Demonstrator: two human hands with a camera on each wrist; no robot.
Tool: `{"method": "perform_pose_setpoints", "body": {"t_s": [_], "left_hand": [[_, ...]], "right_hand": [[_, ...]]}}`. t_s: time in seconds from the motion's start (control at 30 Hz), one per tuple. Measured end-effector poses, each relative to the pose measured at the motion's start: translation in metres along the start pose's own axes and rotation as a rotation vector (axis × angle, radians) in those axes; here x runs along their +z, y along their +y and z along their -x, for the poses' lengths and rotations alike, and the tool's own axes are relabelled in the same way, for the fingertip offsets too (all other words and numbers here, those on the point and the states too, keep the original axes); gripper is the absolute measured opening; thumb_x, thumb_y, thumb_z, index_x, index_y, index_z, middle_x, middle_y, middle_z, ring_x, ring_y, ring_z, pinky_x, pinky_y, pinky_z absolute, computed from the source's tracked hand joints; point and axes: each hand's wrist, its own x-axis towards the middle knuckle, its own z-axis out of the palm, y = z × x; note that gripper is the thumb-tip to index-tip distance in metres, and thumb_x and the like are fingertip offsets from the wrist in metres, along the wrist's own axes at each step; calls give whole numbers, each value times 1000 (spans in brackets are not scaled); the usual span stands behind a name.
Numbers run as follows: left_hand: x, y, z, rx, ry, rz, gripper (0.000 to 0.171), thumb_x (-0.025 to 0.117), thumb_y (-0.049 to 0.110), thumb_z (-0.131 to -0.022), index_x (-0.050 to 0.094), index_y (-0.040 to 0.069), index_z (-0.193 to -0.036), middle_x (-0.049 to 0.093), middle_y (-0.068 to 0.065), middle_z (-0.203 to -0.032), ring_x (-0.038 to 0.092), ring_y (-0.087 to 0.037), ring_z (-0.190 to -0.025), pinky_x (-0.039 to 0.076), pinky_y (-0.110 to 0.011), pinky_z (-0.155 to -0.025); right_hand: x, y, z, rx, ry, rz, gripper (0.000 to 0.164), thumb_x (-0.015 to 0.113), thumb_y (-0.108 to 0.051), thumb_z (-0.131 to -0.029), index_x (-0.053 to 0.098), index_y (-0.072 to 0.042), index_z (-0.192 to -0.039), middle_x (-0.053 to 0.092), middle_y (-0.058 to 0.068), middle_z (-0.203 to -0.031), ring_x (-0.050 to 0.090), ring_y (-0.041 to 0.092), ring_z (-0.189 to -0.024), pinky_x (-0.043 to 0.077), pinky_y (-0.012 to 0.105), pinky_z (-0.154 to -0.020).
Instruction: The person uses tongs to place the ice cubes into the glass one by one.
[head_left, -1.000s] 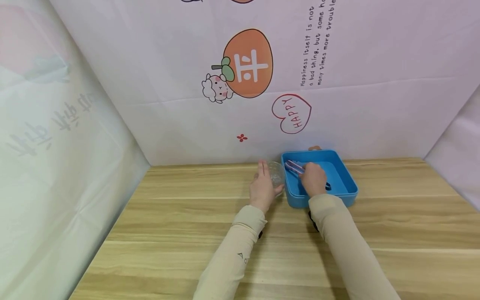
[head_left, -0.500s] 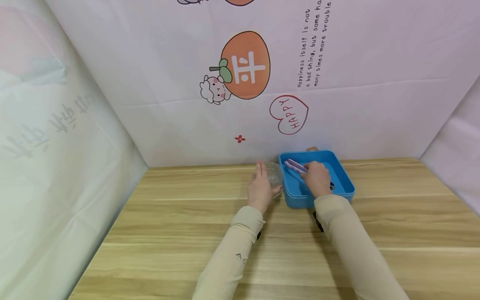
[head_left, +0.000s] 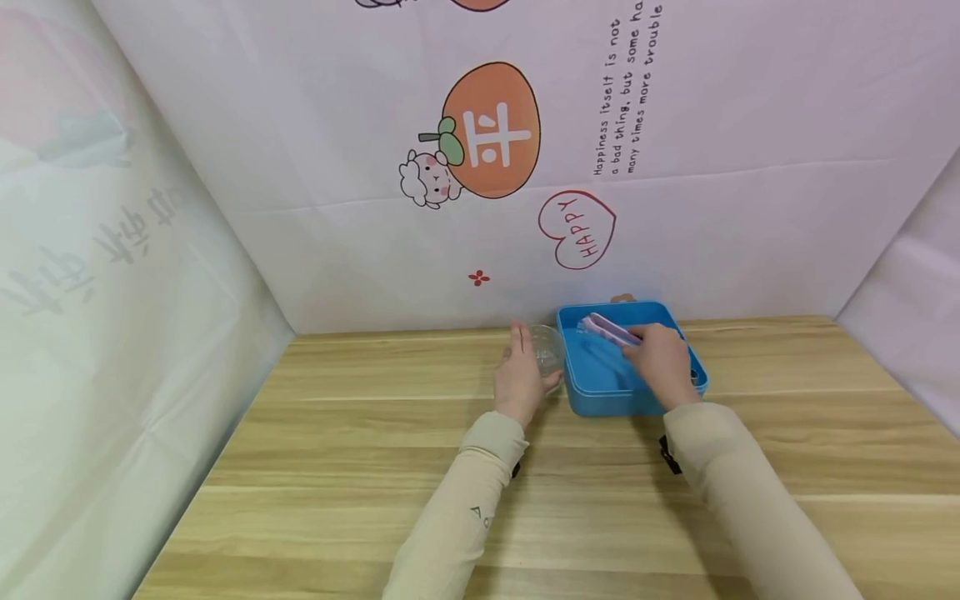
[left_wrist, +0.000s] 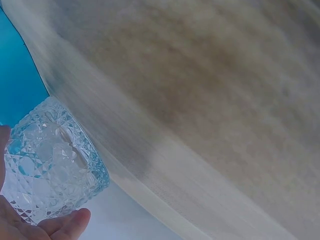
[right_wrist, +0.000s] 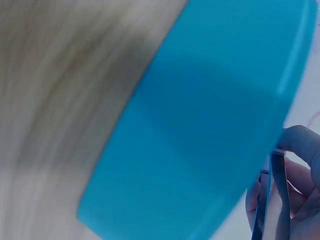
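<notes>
My left hand (head_left: 519,379) holds a clear, diamond-patterned glass (head_left: 547,348), with fingers on its far-left side and thumb at the near side. In the left wrist view, clear lumps show inside the glass (left_wrist: 55,160). My right hand (head_left: 660,362) grips a pair of shiny metal tongs (head_left: 611,329) over the blue box (head_left: 600,404). The tongs' tips point left toward the glass, and a small clear piece seems to be at them, too small to tell. In the right wrist view, fingers are wrapped round the tongs (right_wrist: 275,200) beyond the box wall.
The blue box stands against the glass's right side, near the back edge of the wood-grain table (head_left: 360,467). Behind rises a white printed cloth (head_left: 337,250). Another white cloth (head_left: 150,350) hangs at the left.
My right hand has moved right with the tongs, and their tips have drawn away from the box's left wall. My left hand stays at the glass.
</notes>
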Motion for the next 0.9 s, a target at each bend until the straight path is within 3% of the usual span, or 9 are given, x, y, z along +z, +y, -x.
{"method": "perform_pose_setpoints", "body": {"t_s": [0.13,0.27,0.37,0.47,0.67,0.9], "left_hand": [[0,0,0,6,3,-3,102,67,58,-80,17,8,-153,21,-6,-161,62,-20,-113,54,-24,-62],[1,0,0,11,10,-3,102,67,58,-80,17,8,-153,22,-6,-161,62,-20,-113,54,-25,-64],[2,-1,-1,12,13,1,102,67,58,-80,17,8,-153,21,-6,-161,60,-21,-117,56,-27,-69],[2,-1,-1,15,23,1,102,68,57,-79,18,8,-153,23,-7,-160,60,-21,-118,56,-27,-68],[2,-3,-1,23,39,-15,102,70,57,-78,21,7,-152,25,-8,-159,62,-20,-112,51,-25,-57],[1,-2,-1,21,12,-20,101,68,58,-80,19,7,-153,23,-7,-160,59,-21,-119,55,-25,-65]], "right_hand": [[-11,1,4,-41,44,11,36,65,-12,-89,63,9,-117,65,32,-110,63,43,-89,53,53,-77],[-23,-4,7,-69,54,-6,36,66,-12,-88,63,9,-117,65,32,-108,62,39,-82,54,45,-67],[-32,-11,10,-94,36,-5,36,66,-13,-88,64,8,-117,66,31,-103,58,31,-69,46,32,-52],[-36,-21,14,-124,-12,13,37,68,-15,-87,65,6,-117,68,28,-97,52,24,-60,35,24,-47],[-28,-32,17,-177,-129,-16,37,68,-14,-86,65,4,-119,68,26,-100,53,17,-58,38,24,-48],[-18,-34,17,-250,-166,1,33,69,-11,-85,67,4,-115,70,24,-97,55,17,-61,41,22,-50]]}}
